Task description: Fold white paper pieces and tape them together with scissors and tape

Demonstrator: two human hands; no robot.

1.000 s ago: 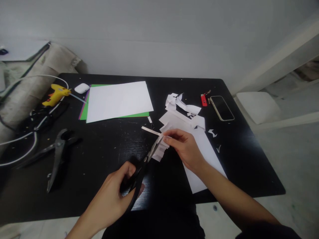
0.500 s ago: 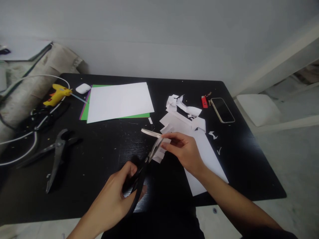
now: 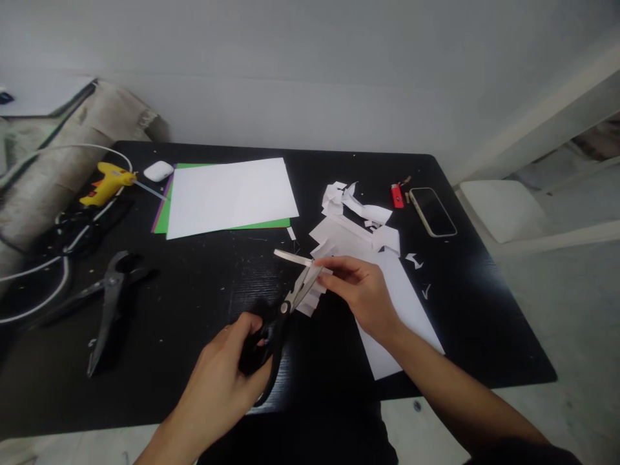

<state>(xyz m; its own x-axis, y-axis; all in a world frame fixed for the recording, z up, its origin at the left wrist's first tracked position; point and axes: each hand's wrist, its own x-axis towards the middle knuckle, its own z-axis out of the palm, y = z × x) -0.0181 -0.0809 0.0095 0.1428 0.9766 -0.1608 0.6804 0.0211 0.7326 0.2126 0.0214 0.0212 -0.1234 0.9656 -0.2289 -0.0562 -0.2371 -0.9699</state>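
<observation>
My left hand (image 3: pixel 227 368) is closed around the black handles of a pair of scissors (image 3: pixel 285 308), whose blades point up and to the right. Between finger and thumb, my right hand (image 3: pixel 361 290) pinches a narrow folded strip of white paper (image 3: pixel 293 258). The strip sticks out to the left of my fingertips. The blade tips reach the strip right by those fingertips; whether they touch it I cannot tell. Below and behind the blades, folded white paper pieces (image 3: pixel 310 300) show in part. A cut white sheet (image 3: pixel 407 310) lies under my right forearm.
Crumpled paper scraps (image 3: pixel 363 210) lie beyond my right hand. A red lighter (image 3: pixel 397 196) and a phone (image 3: pixel 433 212) are at the right. White paper (image 3: pixel 232 197) tops green sheets at the back. Pliers (image 3: pixel 111 290), a yellow glue gun (image 3: pixel 107 184) and a white case (image 3: pixel 159 171) occupy the left.
The scissors' handles have come closer together as my left fingers curled in, and the blades have shifted slightly. My right hand keeps its pinch on the strip, almost still.
</observation>
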